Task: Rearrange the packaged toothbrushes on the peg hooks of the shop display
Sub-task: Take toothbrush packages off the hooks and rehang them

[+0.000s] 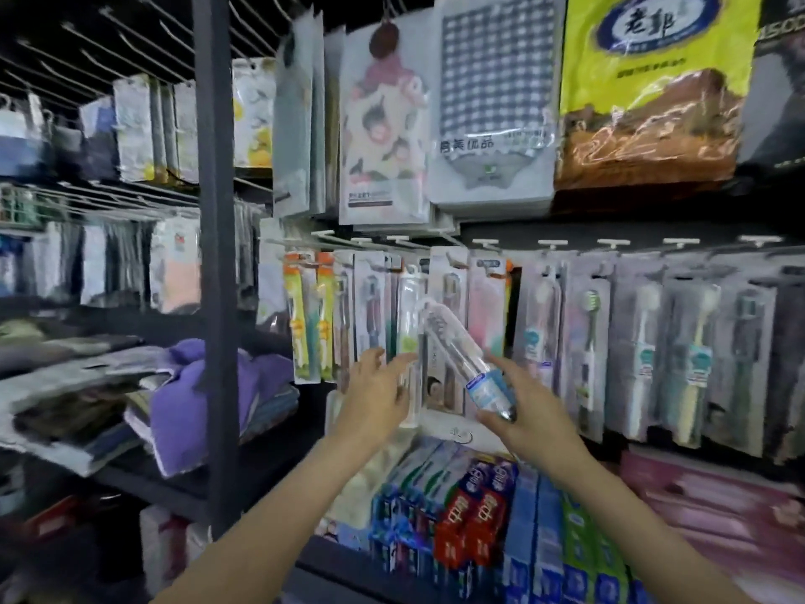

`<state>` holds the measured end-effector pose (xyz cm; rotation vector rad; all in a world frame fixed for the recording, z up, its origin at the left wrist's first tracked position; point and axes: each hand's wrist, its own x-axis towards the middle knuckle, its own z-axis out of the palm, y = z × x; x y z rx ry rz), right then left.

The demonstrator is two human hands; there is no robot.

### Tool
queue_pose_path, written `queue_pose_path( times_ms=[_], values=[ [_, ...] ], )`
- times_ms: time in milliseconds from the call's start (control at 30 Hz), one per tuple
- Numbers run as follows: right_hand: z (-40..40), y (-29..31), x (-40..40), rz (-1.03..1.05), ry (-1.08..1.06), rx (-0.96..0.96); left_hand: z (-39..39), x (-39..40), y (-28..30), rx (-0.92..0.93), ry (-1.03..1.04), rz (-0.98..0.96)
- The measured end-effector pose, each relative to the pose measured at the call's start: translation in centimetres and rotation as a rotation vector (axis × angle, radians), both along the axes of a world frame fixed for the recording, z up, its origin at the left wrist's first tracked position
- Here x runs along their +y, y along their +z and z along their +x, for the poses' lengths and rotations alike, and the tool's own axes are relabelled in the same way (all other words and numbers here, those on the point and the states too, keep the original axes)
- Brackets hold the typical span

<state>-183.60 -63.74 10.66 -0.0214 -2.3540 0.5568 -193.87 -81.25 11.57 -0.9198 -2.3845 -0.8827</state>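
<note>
Both forearms are reaching up and forward toward the display. The right hand (pixel 529 405) is gripping the lower end of a clear toothbrush pack (pixel 468 361), fingers curled round its blue-labelled base, and the pack is tilting up and to the left, its top lying in front of the hanging packs (pixel 453 307). The left hand (pixel 377 392) is holding nothing, fingers relaxed and spread, fingertips close to a hanging pack; whether they are touching it is unclear. More toothbrushes (pixel 653 342) are hanging on peg hooks (pixel 551 244) in a row to the right. Toothpaste boxes (pixel 470 516) are lying on the shelf under the hands. A dark post (pixel 215 255) is standing to the left, with folded towels (pixel 209 398) beyond it. Bagged cloths (pixel 496 106) are hanging above.
</note>
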Motion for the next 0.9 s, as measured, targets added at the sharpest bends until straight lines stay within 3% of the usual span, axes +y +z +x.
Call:
queue_pose_path(
  times_ms=[133,233,367,533,800,900],
  values=[
    [-1.4,0.1,-2.3,0.275,-0.34,-0.008,-2.4,1.0,1.0,-0.015,-0.04,-0.166],
    [-1.7,-0.3,-2.9,0.492,-0.489,0.035,-3.0,2.2,1.2,-0.032,-0.044,-0.224],
    [-2.3,-0.2,-3.4,0.609,-0.609,0.059,-4.1,3.7,0.6,-0.022,0.015,-0.258],
    [-4.9,-0.1,-4.2,0.508,-0.613,0.137,-6.1,3.7,-0.2,0.073,0.045,-0.214],
    [-7.1,-1.5,-2.6,0.157,-0.354,0.206,-8.3,1.4,-1.3,0.287,0.098,-0.259],
    [-6.6,-1.5,-3.0,0.158,-0.331,0.179,-8.2,0.6,-1.3,0.276,0.022,-0.219]
  ],
)
